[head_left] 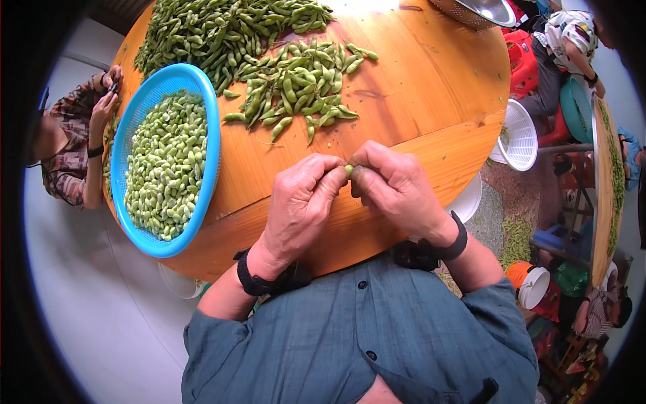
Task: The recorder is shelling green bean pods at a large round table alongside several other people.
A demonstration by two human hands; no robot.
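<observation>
My left hand (299, 202) and my right hand (402, 187) meet over the near edge of the round wooden table. Their thumbs and forefingers are pinched together around a small green edamame pod (348, 170). Only a bit of the pod shows between the fingertips. Just beyond my hands lies a small pile of edamame pods (299, 87), and behind it a much larger heap of pods (202, 34). To the left, a blue plastic colander (214, 145) holds many shelled green beans (167, 161).
The wooden table (424, 87) has a metal colander (471, 15) at its far right edge. A person's hand (108, 104) holds a phone at the left. White plastic baskets (521, 138), red stools (519, 57) and an orange-and-white bucket (528, 283) stand right, where others sit at another table.
</observation>
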